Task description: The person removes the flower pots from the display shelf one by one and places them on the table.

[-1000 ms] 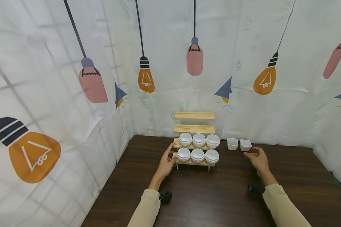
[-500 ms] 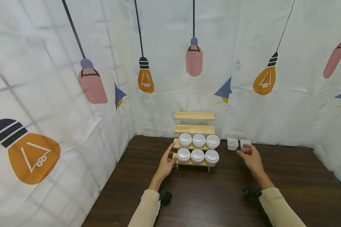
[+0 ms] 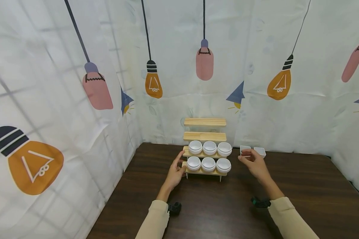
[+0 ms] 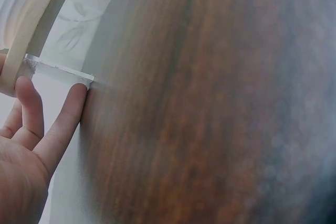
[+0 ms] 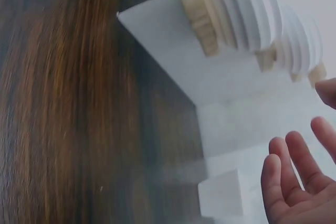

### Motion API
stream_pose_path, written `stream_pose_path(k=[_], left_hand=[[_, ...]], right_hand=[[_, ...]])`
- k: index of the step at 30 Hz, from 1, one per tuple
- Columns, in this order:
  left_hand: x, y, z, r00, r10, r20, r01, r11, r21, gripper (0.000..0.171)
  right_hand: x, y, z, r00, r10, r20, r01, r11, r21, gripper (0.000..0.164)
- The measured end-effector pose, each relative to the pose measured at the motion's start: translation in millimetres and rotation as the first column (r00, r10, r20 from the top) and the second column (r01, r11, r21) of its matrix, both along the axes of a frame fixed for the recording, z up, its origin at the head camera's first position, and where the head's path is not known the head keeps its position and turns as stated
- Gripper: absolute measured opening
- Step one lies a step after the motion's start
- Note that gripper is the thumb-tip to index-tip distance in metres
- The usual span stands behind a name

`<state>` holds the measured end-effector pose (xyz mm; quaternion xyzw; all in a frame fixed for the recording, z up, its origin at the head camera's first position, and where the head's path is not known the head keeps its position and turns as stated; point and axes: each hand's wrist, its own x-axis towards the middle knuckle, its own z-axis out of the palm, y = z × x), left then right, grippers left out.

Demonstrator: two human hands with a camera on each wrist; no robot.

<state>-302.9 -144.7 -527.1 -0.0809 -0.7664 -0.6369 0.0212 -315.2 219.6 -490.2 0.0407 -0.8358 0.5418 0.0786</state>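
My left hand (image 3: 174,173) holds the left end of a tiered wooden display stand (image 3: 205,136). In the left wrist view, fingertips (image 4: 79,88) reach under the lowest shelf, one of them at its clear leg (image 4: 60,69). White round bowls (image 3: 208,164) line the two lower shelves in rows; the two upper shelves are bare. My right hand (image 3: 257,166), fingers loosely bent and apart, is in front of the left square white cup (image 3: 244,147) and partly covers it. A second square cup (image 3: 260,151) stands just right of it. Nothing lies between the right hand's fingers in the right wrist view.
Dark wooden table (image 3: 215,209) under everything. White fabric walls (image 3: 173,109) printed with lamps and bulbs stand close behind the stand and along the left side.
My right hand has moved left, from beside the right square cup, across it, to the left square cup. The left hand stays at the stand. Bowls and square cups keep their places.
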Motion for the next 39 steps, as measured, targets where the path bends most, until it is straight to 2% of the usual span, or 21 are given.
stream_pose_path(k=[2,5,21,29,39], left_hand=[[-4.7,-0.6,-7.7,1.000,0.008,0.001,-0.008,1.000,-0.008,0.071],[-6.6,-1.1,-11.0,1.000,0.011,-0.006,-0.011,1.000,-0.009,0.071],[-6.1,-1.2,-11.1,1.000,0.003,-0.015,-0.003,1.000,0.010,0.071],[-4.2,-1.6,-10.8,1.000,0.002,0.000,-0.002,1.000,0.004,0.072],[-4.1,-1.6,-9.6,1.000,-0.004,-0.018,0.004,1.000,0.006,0.071]], right_hand=[[0.1,-3.9,2.4,1.000,0.020,0.002,-0.020,1.000,0.002,0.045],[-1.0,-9.2,5.5,0.999,0.044,-0.005,-0.044,0.999,0.007,0.048],[-12.5,-38.8,17.9,0.990,0.138,-0.015,-0.138,0.989,-0.043,0.067],[-18.8,-47.7,16.4,0.991,0.137,0.007,-0.137,0.990,-0.016,0.071],[-21.2,-55.1,19.2,0.991,0.130,-0.026,-0.131,0.991,-0.029,0.071]])
